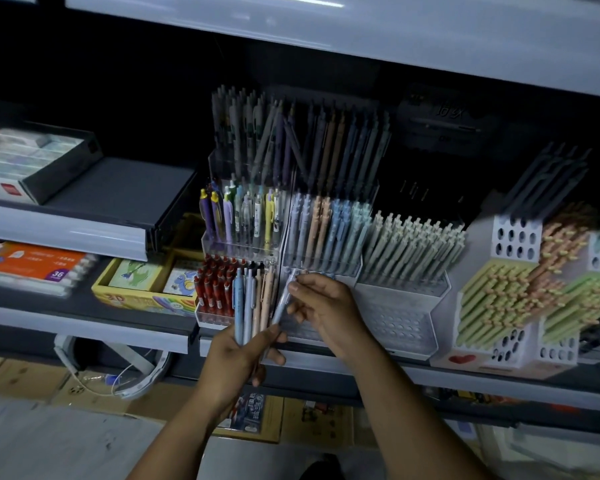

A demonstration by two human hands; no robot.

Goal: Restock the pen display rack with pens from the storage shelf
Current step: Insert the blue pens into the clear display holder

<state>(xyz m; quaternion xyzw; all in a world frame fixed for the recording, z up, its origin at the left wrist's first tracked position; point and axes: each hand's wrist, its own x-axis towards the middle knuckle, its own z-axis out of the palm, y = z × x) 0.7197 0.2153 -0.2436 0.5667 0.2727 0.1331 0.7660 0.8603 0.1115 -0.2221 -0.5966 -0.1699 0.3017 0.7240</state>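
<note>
Nearest, the left hand [243,353] grips a bundle of pens [248,306] just before the pen display rack [349,270], while the right hand [326,313] pinches one pale pen [282,303] at its upper barrel — light, stiff, rather slippery things, best held mid-barrel, I judge.

Dim, perhaps blurred, curved edges

The number "36" is printed on the orange box [39,259]. "3D" is printed on the yellow box [136,301]. Other lettering cannot be read.
</note>
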